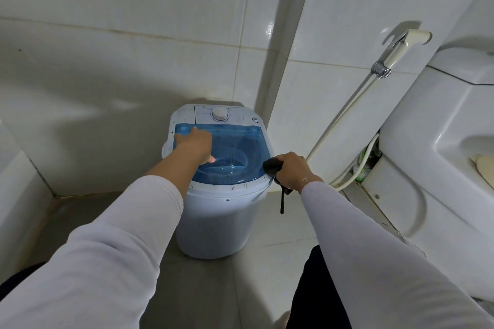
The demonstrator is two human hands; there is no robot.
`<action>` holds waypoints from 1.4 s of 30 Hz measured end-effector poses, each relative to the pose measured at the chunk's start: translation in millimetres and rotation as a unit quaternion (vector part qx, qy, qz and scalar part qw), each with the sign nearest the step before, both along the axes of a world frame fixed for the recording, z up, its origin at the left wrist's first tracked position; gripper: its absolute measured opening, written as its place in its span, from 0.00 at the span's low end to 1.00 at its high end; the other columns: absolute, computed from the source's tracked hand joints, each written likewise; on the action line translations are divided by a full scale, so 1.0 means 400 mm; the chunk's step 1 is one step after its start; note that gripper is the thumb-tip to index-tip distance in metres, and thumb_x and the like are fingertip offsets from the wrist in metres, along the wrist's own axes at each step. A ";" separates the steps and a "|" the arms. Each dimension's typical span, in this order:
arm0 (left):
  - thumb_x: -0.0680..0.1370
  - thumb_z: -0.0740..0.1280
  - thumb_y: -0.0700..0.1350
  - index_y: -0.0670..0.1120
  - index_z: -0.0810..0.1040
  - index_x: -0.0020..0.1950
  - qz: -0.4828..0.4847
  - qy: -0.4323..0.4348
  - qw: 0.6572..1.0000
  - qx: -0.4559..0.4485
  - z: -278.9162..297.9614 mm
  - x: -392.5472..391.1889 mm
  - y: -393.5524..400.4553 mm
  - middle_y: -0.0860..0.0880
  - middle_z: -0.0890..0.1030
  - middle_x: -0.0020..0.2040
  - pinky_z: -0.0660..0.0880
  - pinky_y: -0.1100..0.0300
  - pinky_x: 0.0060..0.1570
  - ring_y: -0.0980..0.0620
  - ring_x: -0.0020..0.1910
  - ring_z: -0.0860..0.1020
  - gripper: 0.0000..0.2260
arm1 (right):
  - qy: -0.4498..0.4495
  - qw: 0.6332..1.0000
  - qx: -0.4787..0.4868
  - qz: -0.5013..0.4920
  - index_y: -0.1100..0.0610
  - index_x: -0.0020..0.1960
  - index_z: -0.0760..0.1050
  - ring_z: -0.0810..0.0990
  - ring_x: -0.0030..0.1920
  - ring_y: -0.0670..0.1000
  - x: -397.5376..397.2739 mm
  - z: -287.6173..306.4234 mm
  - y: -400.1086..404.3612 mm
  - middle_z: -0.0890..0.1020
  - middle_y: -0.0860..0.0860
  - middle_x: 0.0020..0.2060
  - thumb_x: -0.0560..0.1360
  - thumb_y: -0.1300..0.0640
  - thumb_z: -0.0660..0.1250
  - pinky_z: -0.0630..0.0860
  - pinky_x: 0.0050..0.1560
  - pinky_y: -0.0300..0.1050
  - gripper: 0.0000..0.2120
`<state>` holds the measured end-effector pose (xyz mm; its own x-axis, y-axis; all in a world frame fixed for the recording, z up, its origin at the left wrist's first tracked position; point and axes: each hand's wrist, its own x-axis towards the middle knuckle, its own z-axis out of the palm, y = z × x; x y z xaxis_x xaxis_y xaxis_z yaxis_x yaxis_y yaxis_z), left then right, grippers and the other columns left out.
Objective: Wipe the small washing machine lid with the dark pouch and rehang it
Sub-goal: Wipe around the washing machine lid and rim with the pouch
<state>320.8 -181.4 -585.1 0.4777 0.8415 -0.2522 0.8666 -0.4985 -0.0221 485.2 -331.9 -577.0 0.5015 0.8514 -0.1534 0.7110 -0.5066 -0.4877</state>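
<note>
My left hand (196, 141) lies flat on the blue see-through lid (235, 152) of the small washing machine (219, 211), fingers spread and pressed to the plastic at the lid's far left part, the thumb pointing toward the middle of the lid; this grip is apart and holds nothing. My right hand (292, 171) is at the lid's near right edge, its grip clamped on the dark pouch (272, 165). The pouch is bunched in my fist, its front bulging out onto the rim of the lid, and its black cord (282, 201) hangs straight down beside the machine's white body, clear of the floor. Through the lid I can make out the round tub inside. Behind the lid, on the machine's white top panel, sits a round white dial (219, 114). The machine stands on the grey tiled floor (203, 288), in the corner of the white tiled walls. To the right of the machine, well apart, is a white toilet (427, 141), and between the two a spray hose (344, 115) runs down the wall from its holder. Both my arms wear pale long sleeves (112, 248).
</note>
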 end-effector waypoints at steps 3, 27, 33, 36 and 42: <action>0.77 0.66 0.55 0.44 0.55 0.78 0.002 -0.019 1.000 0.002 -0.005 -0.008 -0.008 0.47 0.57 0.78 0.56 0.37 0.72 0.46 0.79 0.51 0.35 | -0.011 1.000 -0.008 0.007 0.58 0.60 0.76 0.78 0.53 0.60 -0.029 0.001 -0.017 0.81 0.60 0.54 0.73 0.67 0.61 0.77 0.55 0.48 0.17; 0.73 0.71 0.55 0.43 0.61 0.75 0.059 -0.176 0.983 0.010 -0.027 -0.047 -0.034 0.47 0.62 0.76 0.57 0.34 0.71 0.45 0.78 0.53 0.35 | -0.072 0.992 -0.015 0.107 0.63 0.54 0.77 0.77 0.47 0.57 -0.258 -0.011 -0.026 0.80 0.60 0.51 0.72 0.64 0.63 0.78 0.52 0.49 0.12; 0.75 0.68 0.56 0.45 0.54 0.78 0.046 -0.178 0.983 0.008 -0.016 -0.075 -0.051 0.48 0.54 0.79 0.51 0.32 0.71 0.46 0.79 0.47 0.37 | -0.062 0.984 -0.014 0.168 0.58 0.56 0.77 0.78 0.50 0.57 -0.271 -0.006 -0.024 0.80 0.59 0.51 0.70 0.67 0.65 0.77 0.53 0.48 0.15; 0.76 0.67 0.56 0.46 0.53 0.78 0.052 -0.186 0.981 0.013 -0.008 -0.113 -0.043 0.49 0.54 0.79 0.51 0.31 0.71 0.48 0.79 0.47 0.37 | -0.049 0.985 0.010 0.164 0.56 0.59 0.76 0.78 0.50 0.56 -0.248 0.009 -0.019 0.81 0.58 0.52 0.70 0.68 0.65 0.75 0.51 0.45 0.19; 0.74 0.69 0.57 0.47 0.54 0.78 0.096 -0.192 0.977 -0.002 -0.021 -0.183 -0.021 0.50 0.53 0.79 0.53 0.29 0.69 0.47 0.79 0.47 0.39 | -0.109 0.977 0.006 0.183 0.58 0.58 0.77 0.78 0.51 0.58 -0.276 0.000 0.005 0.80 0.58 0.52 0.71 0.65 0.65 0.77 0.54 0.48 0.16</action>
